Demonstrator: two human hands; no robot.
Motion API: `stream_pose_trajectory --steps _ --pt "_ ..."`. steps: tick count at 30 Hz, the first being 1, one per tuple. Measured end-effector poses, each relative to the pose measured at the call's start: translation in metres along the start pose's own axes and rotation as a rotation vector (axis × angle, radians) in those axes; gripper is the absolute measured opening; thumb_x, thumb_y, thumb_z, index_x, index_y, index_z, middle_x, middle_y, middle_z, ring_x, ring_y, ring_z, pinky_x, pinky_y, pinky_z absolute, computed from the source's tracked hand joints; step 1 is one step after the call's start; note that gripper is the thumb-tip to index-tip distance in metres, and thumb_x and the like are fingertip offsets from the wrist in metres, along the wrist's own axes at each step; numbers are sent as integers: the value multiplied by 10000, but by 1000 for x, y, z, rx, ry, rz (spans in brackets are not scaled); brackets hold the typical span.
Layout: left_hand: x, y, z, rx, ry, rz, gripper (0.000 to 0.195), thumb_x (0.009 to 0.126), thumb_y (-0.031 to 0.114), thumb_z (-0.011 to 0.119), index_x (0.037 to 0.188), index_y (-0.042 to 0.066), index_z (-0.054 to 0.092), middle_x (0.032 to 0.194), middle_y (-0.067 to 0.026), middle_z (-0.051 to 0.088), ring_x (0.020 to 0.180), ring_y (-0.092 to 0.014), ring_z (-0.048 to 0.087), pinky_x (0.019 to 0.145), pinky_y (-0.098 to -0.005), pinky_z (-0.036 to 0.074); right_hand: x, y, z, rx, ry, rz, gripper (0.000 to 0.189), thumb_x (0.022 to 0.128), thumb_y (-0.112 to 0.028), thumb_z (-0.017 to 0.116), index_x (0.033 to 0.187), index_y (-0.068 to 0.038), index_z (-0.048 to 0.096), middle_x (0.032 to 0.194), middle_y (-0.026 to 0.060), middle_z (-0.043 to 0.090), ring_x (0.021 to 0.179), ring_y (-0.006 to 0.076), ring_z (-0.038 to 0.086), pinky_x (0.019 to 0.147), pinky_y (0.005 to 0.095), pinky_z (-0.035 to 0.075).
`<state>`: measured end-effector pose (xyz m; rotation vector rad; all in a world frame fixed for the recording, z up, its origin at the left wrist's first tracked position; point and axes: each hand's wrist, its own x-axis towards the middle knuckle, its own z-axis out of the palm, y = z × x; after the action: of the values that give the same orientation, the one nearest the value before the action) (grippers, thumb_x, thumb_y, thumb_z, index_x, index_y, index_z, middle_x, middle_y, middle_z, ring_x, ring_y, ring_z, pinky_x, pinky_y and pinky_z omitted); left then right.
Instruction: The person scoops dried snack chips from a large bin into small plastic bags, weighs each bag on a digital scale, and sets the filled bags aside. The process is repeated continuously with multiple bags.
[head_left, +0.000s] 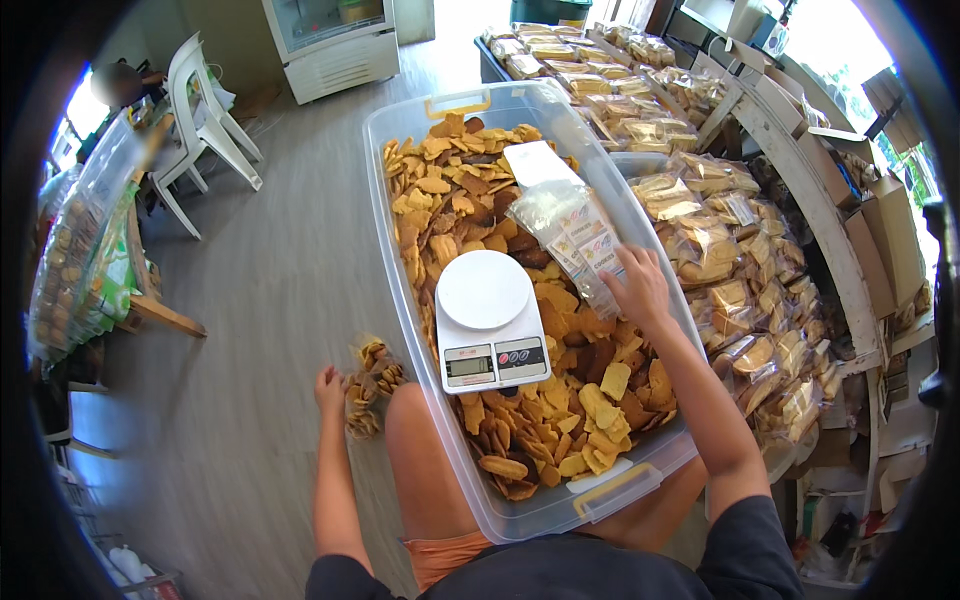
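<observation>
A large clear plastic tub (397, 300) stands before me, holding many broken golden and brown cookies (442, 187). On the cookies rests a white digital kitchen scale (480, 300), its round platform bare. To its right lies a stack of clear plastic bags (581, 232) with printed labels. My right hand (643, 283) has thumb and fingers on the right edge of these bags. Low beside the tub's left side, my left hand (330, 388) has curled fingers next to filled cookie packets (375, 382) on the floor. Whether it grips one cannot be made out.
Many bagged cookies (742, 277) fill containers along the tub's right, with more bags (592, 75) behind. A white plastic chair (199, 127) and a glass-door fridge (334, 52) stand at the back. At far left, a person sits by a table (142, 247). Cardboard boxes (889, 240) line the right.
</observation>
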<state>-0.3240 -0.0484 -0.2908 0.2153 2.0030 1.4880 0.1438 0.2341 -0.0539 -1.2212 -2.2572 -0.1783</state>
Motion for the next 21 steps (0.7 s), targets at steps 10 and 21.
stream_pose_trajectory --steps 10,21 --pt "-187 58 -58 -17 403 226 320 896 59 544 1211 6 530 1211 -114 533 1066 -201 570 853 -318 501 54 3 39 -86 -195 369 190 848 -227 624 945 -65 648 991 134 682 843 333 662 757 412 523" --pt "-301 231 133 -368 -605 597 453 918 59 556 1338 12 393 1222 -133 513 1128 -222 539 948 -325 455 32 -23 -5 354 257 250 137 923 -141 564 898 -18 619 785 167 654 665 317 637 585 378 481"
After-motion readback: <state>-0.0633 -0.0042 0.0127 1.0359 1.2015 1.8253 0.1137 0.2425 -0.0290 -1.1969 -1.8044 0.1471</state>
